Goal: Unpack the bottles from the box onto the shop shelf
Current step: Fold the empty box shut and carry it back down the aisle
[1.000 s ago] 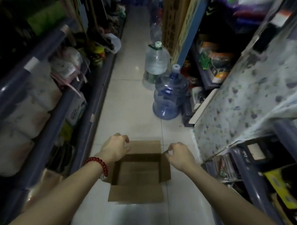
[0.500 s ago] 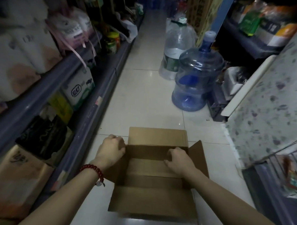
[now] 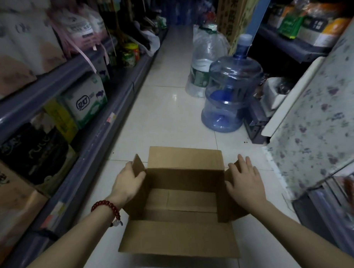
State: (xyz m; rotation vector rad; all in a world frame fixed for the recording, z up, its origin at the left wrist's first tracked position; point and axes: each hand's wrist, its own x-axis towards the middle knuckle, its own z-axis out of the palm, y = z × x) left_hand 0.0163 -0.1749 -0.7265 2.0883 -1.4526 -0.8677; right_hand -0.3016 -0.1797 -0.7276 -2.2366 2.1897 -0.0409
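The open cardboard box (image 3: 180,202) sits on the white tiled floor (image 3: 167,118) (nothing shows inside it). The left hand (image 3: 128,182) grips the box's left flap, thumb inside; the right hand (image 3: 244,182) lies flat, fingers spread, on its right flap. Beyond the box stands a blue water jug (image 3: 230,88).

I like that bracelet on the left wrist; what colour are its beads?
Dark red beads on the bracelet, with a pale charm hanging from it; the head view shows it.
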